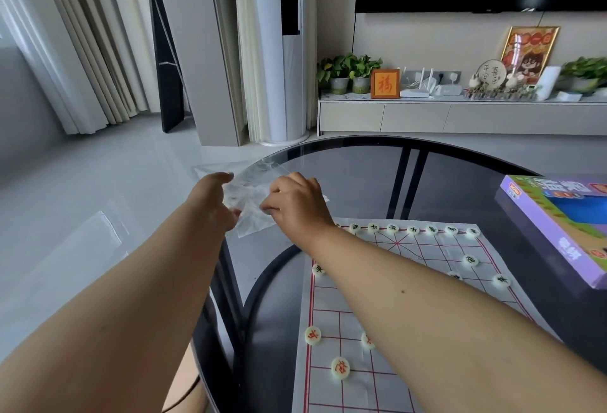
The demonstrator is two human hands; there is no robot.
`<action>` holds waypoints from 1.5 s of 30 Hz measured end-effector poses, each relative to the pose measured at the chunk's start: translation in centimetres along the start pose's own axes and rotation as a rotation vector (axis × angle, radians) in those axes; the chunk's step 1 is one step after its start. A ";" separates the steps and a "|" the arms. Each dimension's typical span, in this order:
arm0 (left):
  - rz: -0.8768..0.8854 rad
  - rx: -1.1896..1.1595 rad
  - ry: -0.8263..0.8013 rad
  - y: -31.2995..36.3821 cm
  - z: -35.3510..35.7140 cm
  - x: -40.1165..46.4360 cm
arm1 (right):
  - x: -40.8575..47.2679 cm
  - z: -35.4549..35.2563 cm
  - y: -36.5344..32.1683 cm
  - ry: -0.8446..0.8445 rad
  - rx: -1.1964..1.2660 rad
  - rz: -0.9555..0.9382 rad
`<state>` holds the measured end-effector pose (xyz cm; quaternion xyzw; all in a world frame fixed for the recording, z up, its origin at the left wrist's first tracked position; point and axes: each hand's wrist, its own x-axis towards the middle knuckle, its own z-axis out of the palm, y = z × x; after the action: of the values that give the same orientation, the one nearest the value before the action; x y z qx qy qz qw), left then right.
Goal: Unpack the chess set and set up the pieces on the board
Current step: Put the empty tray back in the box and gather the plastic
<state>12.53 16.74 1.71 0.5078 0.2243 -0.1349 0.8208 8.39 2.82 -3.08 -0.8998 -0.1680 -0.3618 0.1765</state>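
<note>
Both bare arms reach forward over the near-left rim of a round, dark smoked-glass table (460,163). Between the two hands hangs a crumpled, clear plastic bag (253,202), held just past the table's edge and above the pale floor. The left hand (215,202) grips the bag's left side with thumb and fingers closed on the film. The right hand (295,202) pinches the bag's right side, its fingertips (267,207) curled tight onto the plastic. Whether anything sits inside the bag cannot be told.

On the table, partly under the right forearm, lies a white paper board with a red grid (377,307). A row of round, cream-coloured pieces with dark characters (412,230) lines its far edge, and a few more sit singly on the right part of the grid. Cream pieces with red characters (340,368) rest on the near left of the board. A purple cardboard game box (558,232) lies flat at the right of the table, apart from the board.
</note>
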 end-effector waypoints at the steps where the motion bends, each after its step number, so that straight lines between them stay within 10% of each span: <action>1: -0.011 0.050 -0.004 0.1 -0.2 -0.2 | -0.1 -0.1 -0.1 -0.001 0.027 -0.073; 6: 0.031 0.101 -0.085 1.3 -0.7 0.8 | -0.8 -2.8 0.3 -0.109 0.201 -0.093; 13: 0.203 -0.016 -0.518 3.1 -0.5 -2.4 | 0.9 -10.1 4.1 0.014 0.508 0.870; 19: 0.177 0.086 -0.845 2.3 0.7 -7.8 | -1.0 -14.4 5.2 -0.254 1.226 1.316; 25: 0.194 0.058 -0.809 0.3 1.1 -10.2 | -2.3 -18.3 3.7 0.064 1.564 1.023; 34: 0.570 0.235 -0.527 -3.4 -0.2 -12.8 | -5.0 -20.9 2.5 -0.173 0.951 0.701; 45: 1.258 1.341 0.002 -1.9 -1.8 -13.8 | -2.4 -22.9 1.3 -0.154 -0.022 0.271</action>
<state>-0.65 17.45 6.51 0.9061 -0.2177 0.2349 0.2765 -6.22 -8.80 10.42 -0.9412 -0.0542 -0.2665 0.2006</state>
